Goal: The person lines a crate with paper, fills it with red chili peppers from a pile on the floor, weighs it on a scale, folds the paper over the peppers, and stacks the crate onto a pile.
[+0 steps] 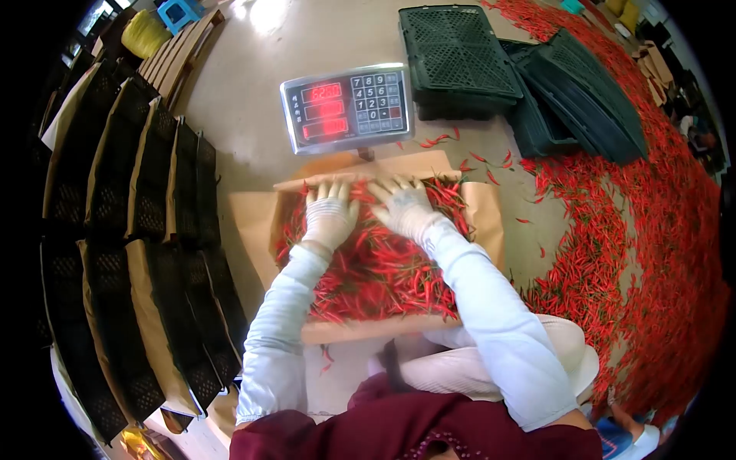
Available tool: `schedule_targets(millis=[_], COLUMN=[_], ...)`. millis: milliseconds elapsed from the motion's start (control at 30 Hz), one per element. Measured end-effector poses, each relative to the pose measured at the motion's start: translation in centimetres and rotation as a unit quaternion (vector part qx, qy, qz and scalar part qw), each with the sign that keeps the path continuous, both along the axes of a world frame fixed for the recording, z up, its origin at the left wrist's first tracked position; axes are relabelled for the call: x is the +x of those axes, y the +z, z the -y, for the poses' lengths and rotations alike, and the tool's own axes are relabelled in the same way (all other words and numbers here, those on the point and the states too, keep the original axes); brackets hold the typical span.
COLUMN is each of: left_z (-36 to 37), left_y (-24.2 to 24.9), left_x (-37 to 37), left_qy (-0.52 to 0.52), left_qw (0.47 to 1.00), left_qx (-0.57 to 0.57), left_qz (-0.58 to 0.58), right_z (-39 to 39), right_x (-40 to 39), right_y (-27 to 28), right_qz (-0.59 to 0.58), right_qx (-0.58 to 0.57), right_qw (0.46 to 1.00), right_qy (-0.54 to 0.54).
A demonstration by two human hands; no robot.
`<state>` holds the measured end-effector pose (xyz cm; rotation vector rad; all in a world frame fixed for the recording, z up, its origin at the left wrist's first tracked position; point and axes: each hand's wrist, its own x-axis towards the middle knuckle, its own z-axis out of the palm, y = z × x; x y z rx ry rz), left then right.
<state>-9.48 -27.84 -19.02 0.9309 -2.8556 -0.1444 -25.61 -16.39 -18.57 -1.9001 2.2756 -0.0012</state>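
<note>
Both hands wear pale gloves and rest on red chilies (376,268) that fill a container lined with brown paper (483,218). My left hand (331,215) lies near the upper left of the chilies, fingers spread and pointing away from me. Beside it on the right, my right hand (404,205) is flat with its fingers apart, close to the far paper edge. Neither hand is closed round anything. Just beyond the container stands a scale display (346,107) with lit red digits.
Stacks of black crates (115,161) with paper liners stand at the left. Dark green crates (460,57) are stacked at the upper right, with tilted ones (586,92) beside them. A large spread of chilies (667,268) covers the right floor. A pallet (180,57) and blue stool (178,11) are at upper left.
</note>
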Motion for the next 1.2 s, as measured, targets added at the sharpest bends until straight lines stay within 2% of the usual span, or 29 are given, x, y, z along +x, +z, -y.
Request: schedule_targets(millis=[33,67,133,200,233,267,333,367,400,433,467,533,567,633,667,733,800,933,1000,1033,1100,1133,1200], left_z=[-0.3,-0.4,0.2,0.5,0.5,0.9,1.5,1.6,0.3,-0.8,-2.0,-5.4,-6.6,-7.8,-8.0,-7.3,-7.2,-7.2,-7.4,-7.4,-7.3,-7.5,-6.4], left_y=[0.8,-1.1,-2.8,-3.8,-3.9,-4.2,-3.1,-2.8,-0.2,1.6,2.7,3.8,3.9,0.6,-0.9,-3.2,-4.5,-3.8,-1.6,-1.8,-0.2,-0.2,-3.4], left_x=[0.4,1.3,1.1,0.7,0.7,0.8,1.6,2.3,3.1,4.4,5.7,8.8,10.0,12.4,13.0,12.7,12.0,11.6,12.0,12.3,13.5,13.9,14.4], left_qy=[0.022,0.02,0.013,0.022,0.031,0.023,-0.012,-0.025,-0.012,-0.032,-0.053,-0.092,-0.109,-0.106,-0.097,-0.108,-0.095,-0.092,-0.091,-0.101,-0.078,-0.064,0.041], left_qw=[0.998,1.0,1.0,1.0,0.999,0.999,0.999,0.997,0.997,0.995,0.993,0.994,0.993,0.994,0.994,0.994,0.995,0.995,0.995,0.994,0.994,0.995,0.992], left_qx=[0.05,0.002,0.003,-0.003,-0.011,-0.005,0.017,0.0,-0.019,-0.02,-0.019,0.007,0.009,0.025,0.038,0.029,0.007,-0.012,0.02,0.01,-0.001,-0.004,0.035], left_qz=[0.04,0.006,-0.012,-0.021,-0.026,-0.034,-0.042,-0.072,-0.081,-0.092,-0.105,-0.064,-0.054,0.018,0.039,0.01,-0.016,-0.036,-0.019,-0.027,-0.075,-0.079,-0.116], right_z=[-0.2,-0.6,-0.6,0.9,1.5,1.2,0.7,-0.3,-1.7,-3.6,-5.9,-10.8,-13.4,-16.6,-16.6,-15.0,-14.1,-14.6,-15.0,-16.1,-17.3,-18.2,-17.4], right_x=[0.1,0.2,0.2,0.5,0.3,0.0,0.1,0.5,0.5,0.4,0.4,0.4,0.6,1.4,1.6,2.5,2.4,2.4,2.2,2.7,3.3,4.5,4.7], right_y=[0.0,-0.1,-0.6,-1.5,-0.8,-1.4,0.8,1.7,2.6,4.1,4.3,4.6,4.0,3.1,2.7,1.7,-1.4,-0.9,0.6,0.9,0.7,-0.5,-2.5], right_qz=[0.0,-0.001,-0.004,0.009,0.027,0.017,0.032,0.013,-0.004,0.027,0.007,0.015,0.019,0.034,0.034,0.032,-0.018,0.006,0.009,0.063,0.118,0.118,0.082], right_qx=[0.003,0.008,0.019,0.012,0.048,0.024,0.052,0.004,-0.042,-0.085,-0.102,-0.083,-0.038,0.061,0.071,0.019,0.037,0.016,-0.014,-0.071,-0.185,-0.185,-0.16], right_qw=[1.0,1.0,1.0,0.999,0.998,0.999,0.998,1.0,0.999,0.996,0.993,0.989,0.988,0.98,0.981,0.977,0.978,0.98,0.98,0.99,0.972,0.972,0.956], right_qy=[0.001,0.008,0.011,-0.036,-0.04,-0.027,-0.02,-0.017,-0.012,0.014,0.051,0.122,0.148,0.187,0.18,0.212,0.206,0.197,0.198,0.103,-0.081,-0.081,-0.233])
